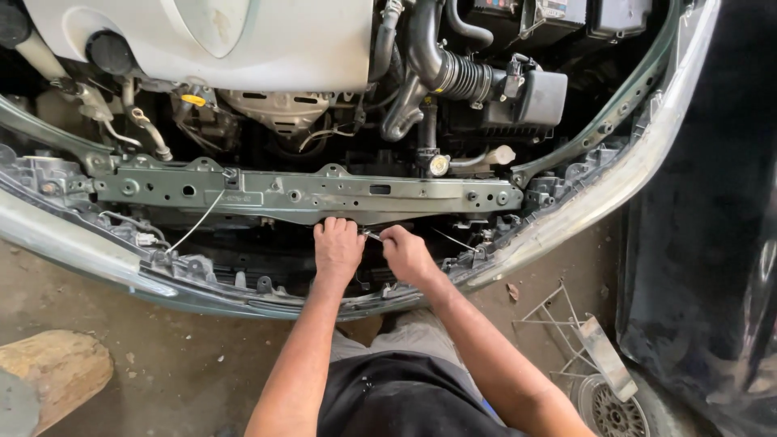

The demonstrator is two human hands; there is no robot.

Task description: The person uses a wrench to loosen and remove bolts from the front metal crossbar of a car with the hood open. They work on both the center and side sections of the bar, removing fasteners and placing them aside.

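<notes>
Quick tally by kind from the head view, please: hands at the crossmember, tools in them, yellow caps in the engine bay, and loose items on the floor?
Hands: 2, the left hand and right hand, under the crossmember
Tools: 1, a slim metal tool between the hands
Yellow caps: 1
Floor items: 3, a log, wire frame, wheel
Total: 7

Concrete floor (202, 364), log (61, 372), wire rack (566, 332), wheel (611, 413)
</notes>
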